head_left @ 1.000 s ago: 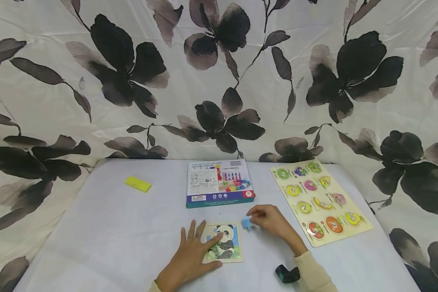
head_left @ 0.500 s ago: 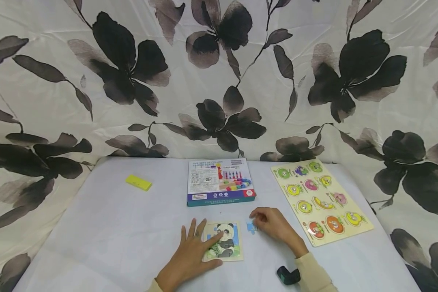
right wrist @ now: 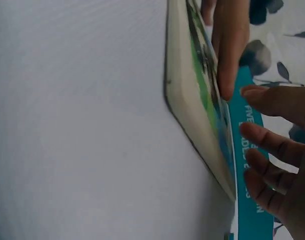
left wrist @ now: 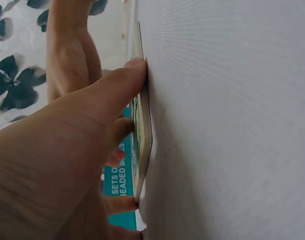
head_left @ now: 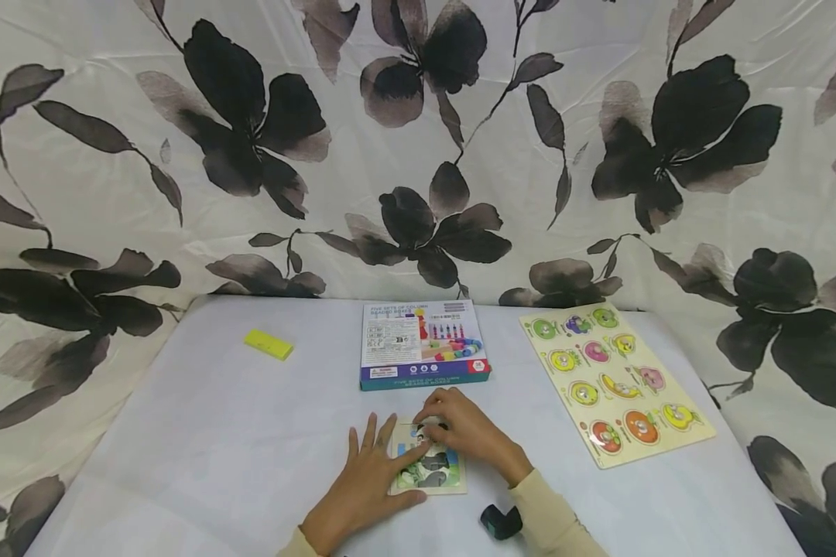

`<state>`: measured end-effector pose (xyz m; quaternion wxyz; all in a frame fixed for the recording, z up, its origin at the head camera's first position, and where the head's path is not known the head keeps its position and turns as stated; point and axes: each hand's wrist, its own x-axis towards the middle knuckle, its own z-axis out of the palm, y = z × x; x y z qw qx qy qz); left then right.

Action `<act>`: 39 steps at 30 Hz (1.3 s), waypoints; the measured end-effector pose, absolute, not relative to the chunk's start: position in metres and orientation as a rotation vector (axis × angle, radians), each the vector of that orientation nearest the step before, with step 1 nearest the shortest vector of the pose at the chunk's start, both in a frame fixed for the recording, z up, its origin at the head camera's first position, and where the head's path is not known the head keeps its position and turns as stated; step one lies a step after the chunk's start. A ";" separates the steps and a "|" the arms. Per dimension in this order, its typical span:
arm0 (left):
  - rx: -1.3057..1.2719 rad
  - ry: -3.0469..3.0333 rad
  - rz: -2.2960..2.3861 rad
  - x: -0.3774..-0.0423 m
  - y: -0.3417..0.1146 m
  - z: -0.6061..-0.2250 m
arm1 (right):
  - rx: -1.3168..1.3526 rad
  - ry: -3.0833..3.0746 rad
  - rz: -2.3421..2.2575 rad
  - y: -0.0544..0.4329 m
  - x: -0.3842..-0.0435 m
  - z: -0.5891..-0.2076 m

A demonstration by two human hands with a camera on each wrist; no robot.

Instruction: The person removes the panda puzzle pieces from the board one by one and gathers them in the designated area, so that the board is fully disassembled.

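Observation:
A small square wooden panda jigsaw puzzle (head_left: pixel 435 480) lies flat on the table. My left hand (head_left: pixel 362 483) is spread over its left side with straight fingers. The thumb touches the board's near edge, as the left wrist view shows, and the index finger reaches across the panda. My right hand (head_left: pixel 470 433) is bent over the puzzle's upper part. In the right wrist view its thumb and loosely bent fingers stand apart, and no piece shows between them. A bit of blue (right wrist: pixel 230 236) peeks in at the bottom there, too little to tell what it is.
A blue and white boxed bead set (head_left: pixel 425 348) lies behind the puzzle. To the right is a wooden fruit puzzle board (head_left: pixel 616 379). A yellow block (head_left: pixel 268 344) lies at the back left. A small black device (head_left: pixel 501 522) sits beside the right sleeve.
My right hand has moved left, from a blue puzzle piece beside the board to the board's upper part. That piece no longer shows in the head view. The left hand stays in place.

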<state>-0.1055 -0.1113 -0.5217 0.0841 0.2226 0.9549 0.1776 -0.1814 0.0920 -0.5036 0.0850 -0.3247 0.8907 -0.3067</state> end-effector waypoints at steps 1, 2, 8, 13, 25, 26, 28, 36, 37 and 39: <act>0.671 2.847 0.533 -0.105 -0.111 -0.522 | -0.981 2.659 -0.883 0.090 -0.182 -0.505; 0.678 2.844 0.539 -0.106 -0.111 -0.522 | -0.995 2.664 -0.852 0.089 -0.181 -0.506; 0.682 2.827 0.540 -0.105 -0.111 -0.523 | -1.004 2.687 -0.778 0.086 -0.180 -0.511; 0.682 2.837 0.530 -0.104 -0.111 -0.522 | -0.987 2.683 -0.791 0.085 -0.179 -0.510; 0.686 2.849 0.536 -0.105 -0.112 -0.522 | -0.964 2.648 -0.850 0.085 -0.178 -0.504; 0.689 2.850 0.540 -0.105 -0.112 -0.522 | -0.975 2.637 -0.868 0.086 -0.178 -0.503; 0.698 2.856 0.548 -0.105 -0.112 -0.521 | -0.993 2.615 -0.893 0.088 -0.178 -0.502; 0.708 2.878 0.540 -0.104 -0.112 -0.521 | -0.860 2.544 -1.023 0.094 -0.178 -0.503; 0.708 2.878 0.540 -0.104 -0.113 -0.521 | -0.839 2.536 -1.040 0.095 -0.179 -0.503; 0.704 2.875 0.541 -0.105 -0.113 -0.521 | -0.829 2.524 -1.062 0.096 -0.180 -0.504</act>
